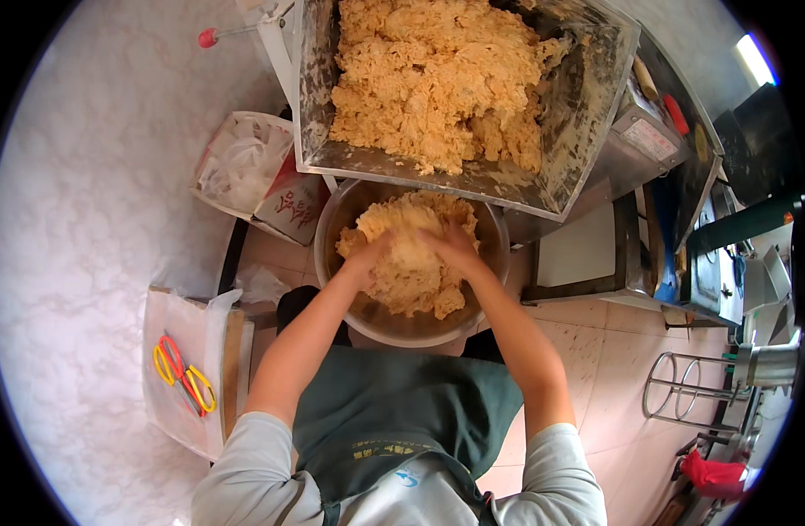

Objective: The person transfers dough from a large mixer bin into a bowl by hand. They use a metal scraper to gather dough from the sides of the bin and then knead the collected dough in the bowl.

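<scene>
Both of my hands are in a wide metal bowl (394, 337) that holds crumbly yellowish dough (411, 285). At the left side of the dough, my left hand (367, 265) grips into it, fingers partly sunk and hidden. My right hand (453, 249) holds the same mass from the right, its fingertips also buried. Between the two hands the dough looks smeared by motion. Just beyond the bowl stands a large metal trough (455, 190) with a big heap of similar dough (438, 83) in it.
A carton with white plastic bags (245, 167) stands left of the bowl. Yellow-and-red-handled scissors (185, 375) lie on a plastic-covered box (170, 307) nearer me. At right are a metal-framed stand (578, 285) and a round wire rack (683, 386). A red-knobbed lever (208, 38) juts out beside the trough.
</scene>
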`<state>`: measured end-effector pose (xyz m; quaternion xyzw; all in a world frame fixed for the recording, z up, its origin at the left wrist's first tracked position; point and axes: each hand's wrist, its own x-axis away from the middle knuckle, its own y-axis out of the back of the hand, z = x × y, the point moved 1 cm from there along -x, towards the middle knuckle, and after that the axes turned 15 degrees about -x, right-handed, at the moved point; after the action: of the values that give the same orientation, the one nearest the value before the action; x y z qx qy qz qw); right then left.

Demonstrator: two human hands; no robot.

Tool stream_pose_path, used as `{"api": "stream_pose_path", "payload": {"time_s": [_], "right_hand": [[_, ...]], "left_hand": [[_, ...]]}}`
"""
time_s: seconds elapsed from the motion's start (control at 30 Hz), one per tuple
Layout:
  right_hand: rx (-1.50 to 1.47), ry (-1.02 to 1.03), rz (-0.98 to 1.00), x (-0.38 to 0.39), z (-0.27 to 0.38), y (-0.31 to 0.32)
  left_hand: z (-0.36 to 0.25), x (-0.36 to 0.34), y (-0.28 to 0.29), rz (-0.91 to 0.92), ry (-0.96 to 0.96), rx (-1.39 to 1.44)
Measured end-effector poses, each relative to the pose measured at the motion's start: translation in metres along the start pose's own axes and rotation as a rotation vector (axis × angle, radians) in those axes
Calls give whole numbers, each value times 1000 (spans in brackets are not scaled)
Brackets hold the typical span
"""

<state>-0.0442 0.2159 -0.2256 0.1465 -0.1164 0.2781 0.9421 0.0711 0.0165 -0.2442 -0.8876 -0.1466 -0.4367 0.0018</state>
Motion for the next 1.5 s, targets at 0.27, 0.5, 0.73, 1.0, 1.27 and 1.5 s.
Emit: {"api": "stream_pose_path", "payload": {"time_s": [0.27, 0.5, 0.73, 1.0, 1.27, 1.5], "right_hand": [[135, -138, 21, -77, 10, 0], [369, 101, -102, -50, -9, -6], [430, 126, -110, -62, -45, 14], [313, 145, -96, -8, -39, 40], [317, 310, -178, 55, -24, 29], [272, 586, -88, 97, 68, 25]], "left_hand": [[-55, -38, 24, 80, -14, -251], [-47, -87, 39, -191, -8, -463], [-51, -115, 33, -254, -289, -796], [0, -120, 49, -237, -598, -712], [-2, -37, 22, -633, -1099, -1025], [-73, 91, -20, -315, -1453, -950]]}}
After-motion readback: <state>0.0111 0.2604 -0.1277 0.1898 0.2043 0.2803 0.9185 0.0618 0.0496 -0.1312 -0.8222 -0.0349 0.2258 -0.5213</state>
